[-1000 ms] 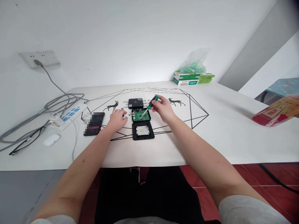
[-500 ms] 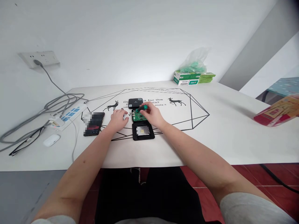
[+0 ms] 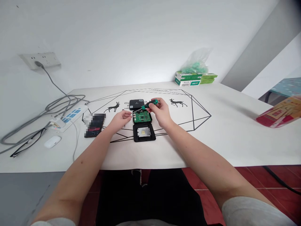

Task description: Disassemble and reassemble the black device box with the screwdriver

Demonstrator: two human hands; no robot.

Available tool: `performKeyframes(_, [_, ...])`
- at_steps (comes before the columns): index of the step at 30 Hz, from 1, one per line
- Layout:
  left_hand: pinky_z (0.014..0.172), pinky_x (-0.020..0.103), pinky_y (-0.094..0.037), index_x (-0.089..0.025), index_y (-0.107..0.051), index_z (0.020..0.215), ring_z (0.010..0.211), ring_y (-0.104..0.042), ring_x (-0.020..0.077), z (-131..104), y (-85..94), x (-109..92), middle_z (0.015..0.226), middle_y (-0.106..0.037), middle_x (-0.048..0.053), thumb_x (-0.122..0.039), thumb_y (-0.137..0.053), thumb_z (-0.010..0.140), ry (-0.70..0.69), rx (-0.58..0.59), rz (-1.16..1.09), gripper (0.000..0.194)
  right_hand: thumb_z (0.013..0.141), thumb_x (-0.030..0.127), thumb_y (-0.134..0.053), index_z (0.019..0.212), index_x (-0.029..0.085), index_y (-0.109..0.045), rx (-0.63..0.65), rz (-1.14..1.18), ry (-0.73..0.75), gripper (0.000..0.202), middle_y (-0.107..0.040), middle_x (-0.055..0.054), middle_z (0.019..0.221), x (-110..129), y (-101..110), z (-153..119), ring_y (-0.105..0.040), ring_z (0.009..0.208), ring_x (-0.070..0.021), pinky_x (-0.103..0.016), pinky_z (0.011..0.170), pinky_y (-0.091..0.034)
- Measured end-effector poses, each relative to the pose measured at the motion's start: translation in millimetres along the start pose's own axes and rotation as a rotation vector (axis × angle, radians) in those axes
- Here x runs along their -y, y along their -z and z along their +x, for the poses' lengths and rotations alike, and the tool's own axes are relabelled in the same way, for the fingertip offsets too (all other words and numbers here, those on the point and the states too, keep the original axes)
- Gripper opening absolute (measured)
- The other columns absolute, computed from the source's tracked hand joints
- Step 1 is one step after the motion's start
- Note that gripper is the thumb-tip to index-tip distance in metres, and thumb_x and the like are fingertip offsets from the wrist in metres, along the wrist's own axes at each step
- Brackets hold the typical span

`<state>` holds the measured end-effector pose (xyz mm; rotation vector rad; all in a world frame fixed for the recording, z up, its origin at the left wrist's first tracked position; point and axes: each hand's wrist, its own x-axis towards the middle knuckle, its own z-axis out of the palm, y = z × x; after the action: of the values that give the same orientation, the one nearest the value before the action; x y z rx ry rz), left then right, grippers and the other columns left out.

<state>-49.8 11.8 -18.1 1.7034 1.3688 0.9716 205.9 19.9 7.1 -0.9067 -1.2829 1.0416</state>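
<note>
My right hand [image 3: 161, 112] is closed round the green and black handle of a screwdriver [image 3: 149, 104], held tilted with its shaft pointing left. Beside the screwdriver's tip, the fingers of my left hand [image 3: 122, 119] are pinched together; anything between them is too small to make out. Below the shaft lies a green circuit board [image 3: 142, 117] in a black case. A black cover with a silver metal plate [image 3: 144, 132] rests nearer me, against the case. Behind the board sits a black square lid [image 3: 136, 104] with pale stickers.
To the left lie a phone [image 3: 95, 125], a white earbud-type case [image 3: 52, 142], glasses [image 3: 28, 142] and a power strip [image 3: 70, 117] with coiled grey cable. Green and white boxes [image 3: 188, 78] stand by the wall. A red and yellow package [image 3: 278, 113] is at the right.
My right hand has lifted the screwdriver off the board and tilted it leftward. The left hand's fingers have come together at its tip.
</note>
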Motion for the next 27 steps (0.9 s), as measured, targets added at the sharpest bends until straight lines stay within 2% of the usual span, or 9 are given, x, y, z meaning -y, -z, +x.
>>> performKeyframes(3, [0.078,0.038,-0.055,-0.019,-0.077,0.113,0.094,-0.074,0.0256,0.3,-1.3,-1.9,0.109,-0.081,0.012,-0.050,-0.089,0.076,0.022,0.038,-0.163,0.050,0.082,0.056,-0.078,0.110,0.028,-0.053,-0.014,0.037,-0.026,0.047,-0.070,0.000,0.096,1.3,1.0,1.0,-0.075,0.086,-0.0185,-0.040,0.089,-0.064])
performKeyframes(7, [0.069,0.034,-0.049,-0.019,-0.078,0.101,0.083,-0.069,0.0220,-0.1,-2.7,-5.1,0.100,-0.081,0.011,-0.053,-0.094,0.072,0.013,0.026,-0.238,0.047,0.080,0.052,-0.081,0.109,0.027,-0.055,-0.017,0.081,-0.030,0.046,-0.070,0.001,0.094,1.2,1.6,1.8,-0.074,0.084,-0.0172,-0.038,0.086,-0.063])
performKeyframes(15, [0.066,0.032,-0.046,-0.018,-0.080,0.096,0.081,-0.067,0.0210,0.1,-3.9,-9.0,0.093,-0.079,0.010,-0.055,-0.099,0.064,0.057,0.013,-0.291,0.052,0.078,0.050,-0.088,0.106,0.026,-0.058,-0.040,0.157,0.025,0.047,-0.070,0.003,0.088,-3.6,2.3,4.8,-0.073,0.076,-0.0158,-0.036,0.077,-0.061])
performKeyframes(20, [0.064,0.031,-0.045,-0.017,-0.078,0.087,0.078,-0.065,0.0189,-0.4,-3.3,-11.3,0.093,-0.079,0.011,-0.062,-0.097,0.066,0.094,-0.002,-0.305,0.052,0.077,0.046,-0.092,0.105,0.026,-0.061,-0.017,0.192,0.059,0.046,-0.072,0.003,0.086,-5.3,2.2,5.1,-0.072,0.073,-0.0148,-0.034,0.073,-0.061])
performKeyframes(27, [0.063,0.030,-0.045,-0.018,-0.075,0.090,0.078,-0.066,0.0187,-1.5,-2.6,-12.0,0.091,-0.078,0.008,-0.053,-0.096,0.066,0.070,0.005,-0.298,0.046,0.078,0.044,-0.089,0.105,0.026,-0.061,-0.014,0.190,0.080,0.042,-0.074,0.003,0.086,-6.1,2.3,5.0,-0.072,0.072,-0.0143,-0.034,0.071,-0.061])
